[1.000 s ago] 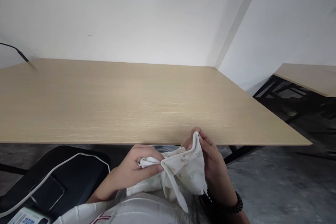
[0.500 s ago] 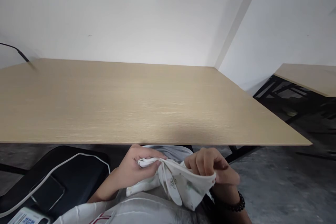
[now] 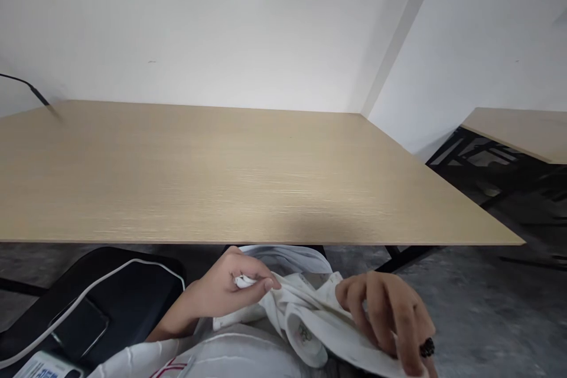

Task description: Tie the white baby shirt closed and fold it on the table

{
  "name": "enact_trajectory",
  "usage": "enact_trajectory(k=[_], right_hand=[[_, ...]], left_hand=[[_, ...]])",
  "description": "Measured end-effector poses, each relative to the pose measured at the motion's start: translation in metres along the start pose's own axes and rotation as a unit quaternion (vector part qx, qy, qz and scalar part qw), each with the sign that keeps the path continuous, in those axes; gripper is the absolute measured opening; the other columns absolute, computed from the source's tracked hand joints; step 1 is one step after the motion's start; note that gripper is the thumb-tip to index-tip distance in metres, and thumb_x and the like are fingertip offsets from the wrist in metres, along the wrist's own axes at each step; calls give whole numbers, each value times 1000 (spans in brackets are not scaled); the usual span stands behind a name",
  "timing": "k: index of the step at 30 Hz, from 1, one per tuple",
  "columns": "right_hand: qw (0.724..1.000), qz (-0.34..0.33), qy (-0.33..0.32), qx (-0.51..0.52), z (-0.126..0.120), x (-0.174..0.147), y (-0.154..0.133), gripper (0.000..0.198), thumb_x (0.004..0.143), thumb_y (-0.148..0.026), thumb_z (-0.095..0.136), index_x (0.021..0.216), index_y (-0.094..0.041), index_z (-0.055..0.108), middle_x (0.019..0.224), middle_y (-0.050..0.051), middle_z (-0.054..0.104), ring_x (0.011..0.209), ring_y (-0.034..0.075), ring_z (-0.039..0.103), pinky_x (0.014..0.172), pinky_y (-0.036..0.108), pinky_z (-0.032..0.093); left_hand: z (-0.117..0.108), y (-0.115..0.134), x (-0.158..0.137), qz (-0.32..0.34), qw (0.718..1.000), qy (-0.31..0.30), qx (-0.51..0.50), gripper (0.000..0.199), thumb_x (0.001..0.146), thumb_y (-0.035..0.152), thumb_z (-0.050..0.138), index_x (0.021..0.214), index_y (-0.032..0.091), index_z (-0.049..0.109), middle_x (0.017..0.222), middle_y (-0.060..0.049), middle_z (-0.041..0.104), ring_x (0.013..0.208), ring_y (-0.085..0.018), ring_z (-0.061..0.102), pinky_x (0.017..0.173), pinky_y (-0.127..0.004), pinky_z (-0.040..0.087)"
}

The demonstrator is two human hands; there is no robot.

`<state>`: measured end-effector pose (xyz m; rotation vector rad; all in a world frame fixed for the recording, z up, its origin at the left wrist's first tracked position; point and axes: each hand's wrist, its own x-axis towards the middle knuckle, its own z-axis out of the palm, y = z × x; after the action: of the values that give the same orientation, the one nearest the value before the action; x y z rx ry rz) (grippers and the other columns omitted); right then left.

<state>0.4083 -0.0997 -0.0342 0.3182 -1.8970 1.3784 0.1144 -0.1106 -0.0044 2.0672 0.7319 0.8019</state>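
Below the table's front edge, a soft white cloth [image 3: 305, 313] with a small printed pattern and bound edges lies bunched over my lap. Its exact kind is hard to make out. My left hand [image 3: 233, 283] pinches a fold of it between thumb and fingers. To the right, my right hand [image 3: 385, 313] has its fingers curled down over the cloth's other side, gripping it near an edge. The thumb of that hand is hidden. Between the hands the cloth is creased, and a rounded, bound part hangs toward me.
A pale wooden table [image 3: 230, 171] spans the view ahead, backed by a white partition [image 3: 212, 41]. On the left is a black seat [image 3: 115, 289] with a white cable [image 3: 88, 292] and a labelled device [image 3: 46, 366]. Another table [image 3: 522, 130] stands at right.
My right hand has moved down and right, drawing its side of the cloth toward me and turning it over. The left hand keeps its pinch in nearly the same place.
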Motion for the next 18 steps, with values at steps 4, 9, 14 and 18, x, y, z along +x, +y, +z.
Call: enact_trajectory(k=[4, 9, 14, 18], right_hand=[[996, -19, 43, 71, -1, 0, 2, 33, 81, -41, 66, 53, -27, 57, 42, -6, 57, 49, 12, 55, 65, 29, 42], [959, 131, 249, 40, 6, -23, -1, 12, 79, -32, 72, 67, -31, 69, 90, 2, 73, 90, 21, 66, 82, 36, 50], [914, 273, 294, -55, -13, -35, -3, 21, 86, -30, 69, 106, -27, 73, 120, 12, 69, 119, 27, 60, 100, 46, 46], [906, 354, 222, -71, -27, -41, -3, 28, 90, -33, 65, 115, -21, 70, 121, 15, 70, 118, 28, 62, 99, 45, 48]], left_hand=[[-3, -2, 0, 20, 998, -28, -49, 25, 93, 30, 61, 84, 15, 78, 74, -7, 78, 61, -13, 69, 61, -21, 47], [-3, -7, 0, 74, 986, -75, -127, 34, 88, 46, 66, 90, 14, 76, 68, -6, 70, 58, -12, 58, 56, -22, 42], [-24, -22, -8, -17, 982, -125, -138, 74, 80, 61, 68, 140, 21, 51, 116, -11, 64, 90, -20, 64, 77, -28, 52], [-57, -34, -20, -33, 973, -225, -35, 99, 78, 64, 70, 157, 23, 27, 160, -17, 30, 145, -35, 32, 116, -45, 30]])
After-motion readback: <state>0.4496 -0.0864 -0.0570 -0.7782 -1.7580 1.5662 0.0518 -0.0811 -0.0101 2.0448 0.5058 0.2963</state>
